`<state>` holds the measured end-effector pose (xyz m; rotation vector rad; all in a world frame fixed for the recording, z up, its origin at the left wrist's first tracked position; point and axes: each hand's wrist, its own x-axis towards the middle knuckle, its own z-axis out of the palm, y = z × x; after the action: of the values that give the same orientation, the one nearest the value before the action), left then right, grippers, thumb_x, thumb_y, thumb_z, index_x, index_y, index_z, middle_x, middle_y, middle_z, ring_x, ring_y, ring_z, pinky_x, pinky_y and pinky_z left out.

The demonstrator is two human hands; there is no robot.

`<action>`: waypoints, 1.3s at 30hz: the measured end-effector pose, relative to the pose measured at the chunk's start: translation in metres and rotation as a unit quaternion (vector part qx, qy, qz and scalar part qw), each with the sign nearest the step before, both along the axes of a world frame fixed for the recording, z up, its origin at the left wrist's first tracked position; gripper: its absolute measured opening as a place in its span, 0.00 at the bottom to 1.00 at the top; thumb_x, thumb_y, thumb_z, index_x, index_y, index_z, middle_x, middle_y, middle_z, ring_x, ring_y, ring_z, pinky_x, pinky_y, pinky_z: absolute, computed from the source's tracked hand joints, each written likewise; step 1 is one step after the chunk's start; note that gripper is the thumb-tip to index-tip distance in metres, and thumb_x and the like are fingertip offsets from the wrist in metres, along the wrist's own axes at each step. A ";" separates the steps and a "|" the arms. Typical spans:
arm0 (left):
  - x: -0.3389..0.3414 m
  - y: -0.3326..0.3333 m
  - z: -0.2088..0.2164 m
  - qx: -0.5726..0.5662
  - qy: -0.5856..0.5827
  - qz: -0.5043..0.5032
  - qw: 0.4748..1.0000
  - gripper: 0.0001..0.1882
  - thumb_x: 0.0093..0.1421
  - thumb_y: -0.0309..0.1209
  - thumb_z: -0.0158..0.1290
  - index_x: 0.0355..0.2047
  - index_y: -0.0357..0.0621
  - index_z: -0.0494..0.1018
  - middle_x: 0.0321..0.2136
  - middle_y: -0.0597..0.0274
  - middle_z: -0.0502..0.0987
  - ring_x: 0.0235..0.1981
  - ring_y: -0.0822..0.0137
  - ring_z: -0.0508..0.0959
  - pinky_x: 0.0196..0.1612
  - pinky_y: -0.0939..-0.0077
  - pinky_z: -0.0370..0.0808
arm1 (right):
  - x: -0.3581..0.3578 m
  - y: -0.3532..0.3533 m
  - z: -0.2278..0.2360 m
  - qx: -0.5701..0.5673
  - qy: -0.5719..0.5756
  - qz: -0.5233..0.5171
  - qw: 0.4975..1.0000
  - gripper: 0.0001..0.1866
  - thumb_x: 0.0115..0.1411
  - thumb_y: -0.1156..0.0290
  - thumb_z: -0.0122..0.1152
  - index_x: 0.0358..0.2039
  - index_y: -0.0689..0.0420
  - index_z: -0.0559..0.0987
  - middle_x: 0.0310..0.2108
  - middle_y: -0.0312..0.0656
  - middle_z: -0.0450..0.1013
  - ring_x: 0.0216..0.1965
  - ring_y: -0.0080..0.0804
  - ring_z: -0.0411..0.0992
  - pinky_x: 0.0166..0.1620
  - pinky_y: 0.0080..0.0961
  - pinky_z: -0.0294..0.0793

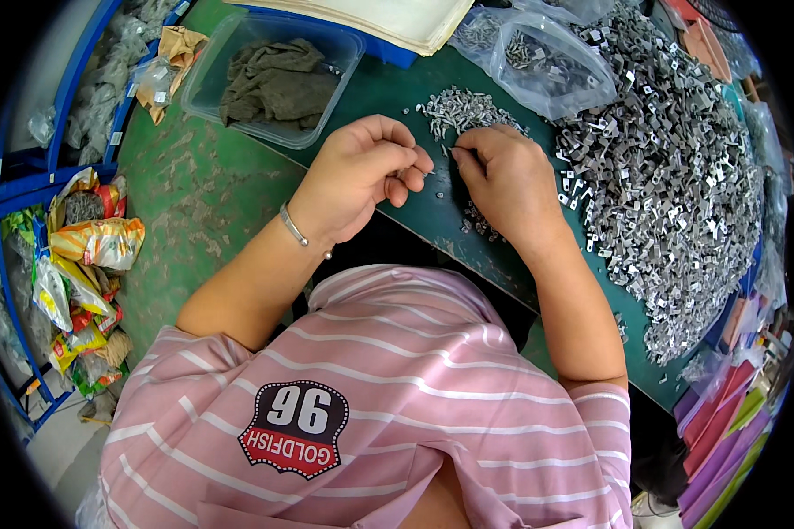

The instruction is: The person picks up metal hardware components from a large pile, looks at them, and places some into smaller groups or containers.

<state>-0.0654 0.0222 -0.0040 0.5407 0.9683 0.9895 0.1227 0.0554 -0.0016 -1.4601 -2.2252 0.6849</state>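
Apparently, head view: L hand [357, 176] curled, pinching a tiny silvery metal part [430, 173] over the dark-green tabletop [384, 97], prob. for fine control; R hand [510, 181] half-closed by the small silvery metal-piece pile [463, 110] — short reach, presumably — hold unclear. Big grey bent-metal-clip heap [670, 176] adjacent.

A hand could pass over the dark-green table [381, 95] between the clear plastic tub [205, 86] and small silver metal pieces [464, 109], but the large grey metal-clip heap [679, 167] obstructs rightward.

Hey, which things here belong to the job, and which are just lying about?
Probably the job:
Small metal pieces beside the right hand
Large heap of metal parts

Probably lying about:
Clear tub holding dark cloth
Colourful packets
Crumpled brown paper
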 end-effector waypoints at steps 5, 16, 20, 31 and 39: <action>0.005 0.007 -0.008 0.154 0.196 -0.035 0.968 0.04 0.57 0.22 0.54 0.34 0.36 0.74 0.27 0.66 0.73 0.23 0.77 0.71 0.24 0.84 0.68 | 0.008 0.001 -0.004 -0.092 0.136 0.002 0.986 0.06 0.56 0.71 0.59 0.30 0.60 0.78 0.27 0.44 0.74 0.29 0.38 0.74 0.33 0.32 0.73; 0.019 0.024 -0.020 0.415 0.506 -0.064 0.753 0.04 0.53 0.21 0.58 0.31 0.37 0.75 0.25 0.60 0.73 0.24 0.67 0.74 0.28 0.77 0.71 | 0.020 0.004 0.001 -0.196 0.261 -0.046 0.944 0.05 0.55 0.74 0.59 0.31 0.61 0.79 0.25 0.42 0.75 0.22 0.25 0.70 0.27 0.19 0.69; 0.011 0.018 -0.002 0.104 0.192 -0.080 0.973 0.04 0.61 0.24 0.51 0.35 0.37 0.72 0.31 0.60 0.76 0.26 0.70 0.75 0.28 0.83 0.71 | 0.006 0.004 -0.006 0.014 0.060 0.034 0.998 0.06 0.52 0.74 0.63 0.32 0.58 0.80 0.30 0.50 0.76 0.29 0.48 0.74 0.35 0.37 0.74; -0.003 0.010 -0.004 0.101 0.158 -0.072 0.980 0.03 0.56 0.24 0.52 0.31 0.37 0.72 0.25 0.64 0.72 0.23 0.72 0.71 0.24 0.81 0.68 | 0.044 0.014 0.007 -0.452 0.549 -0.079 0.699 0.04 0.56 0.75 0.53 0.29 0.62 0.74 0.17 0.34 0.64 0.15 0.16 0.56 0.18 0.14 0.50; 0.016 0.003 -0.009 0.374 0.535 -0.118 0.749 0.04 0.50 0.22 0.58 0.27 0.37 0.74 0.23 0.53 0.69 0.25 0.55 0.73 0.29 0.65 0.70 | 0.019 0.004 -0.003 0.085 0.007 0.114 0.990 0.05 0.53 0.73 0.60 0.30 0.59 0.80 0.25 0.40 0.76 0.26 0.38 0.75 0.29 0.33 0.74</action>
<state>-0.0496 0.0250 -0.0132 2.0207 1.4135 0.7606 0.1415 0.0599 -0.0042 -1.1278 -2.3968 0.5562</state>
